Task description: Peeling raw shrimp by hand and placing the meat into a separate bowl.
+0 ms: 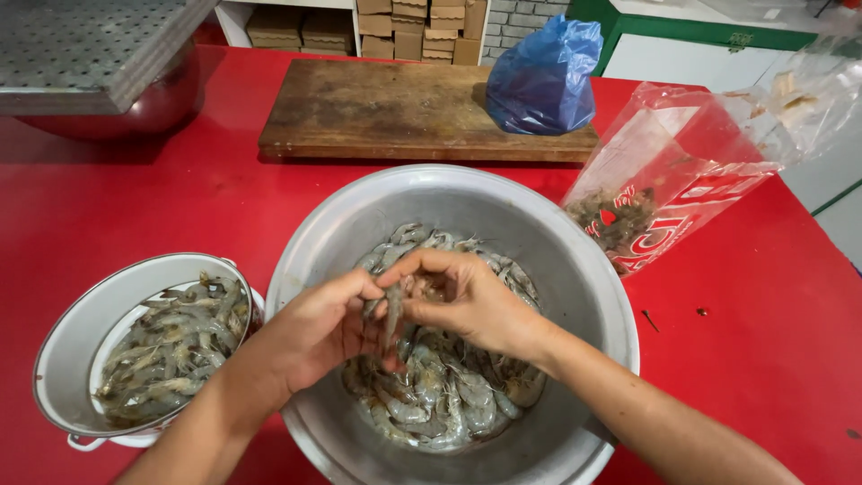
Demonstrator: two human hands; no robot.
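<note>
Both hands meet right over the middle of the big metal basin, and they share one raw shrimp between them. The left hand pinches it from its side with fingers curled narrow, and the right hand closes its fingertips on the upper end, so the shrimp hangs down between the two, just above the heap.

That shrimp looks wet and slick, light as anything, soft in the body with a thin shell that probably cracks easily. Best grip seems to be the thicker body near the head, not the floppy tail.

Below the hands, the pile of grey shrimp is too tangled to count, dozens at a guess. Off to the left of the left hand sits one white enamel pot with a smaller batch of shrimp in it.

Farther out past the right hand there's one clear plastic bag with red print and some dark scraps inside. Beyond the basin on the red tabletop: one wooden cutting board and one blue plastic bag resting on its end.
</note>
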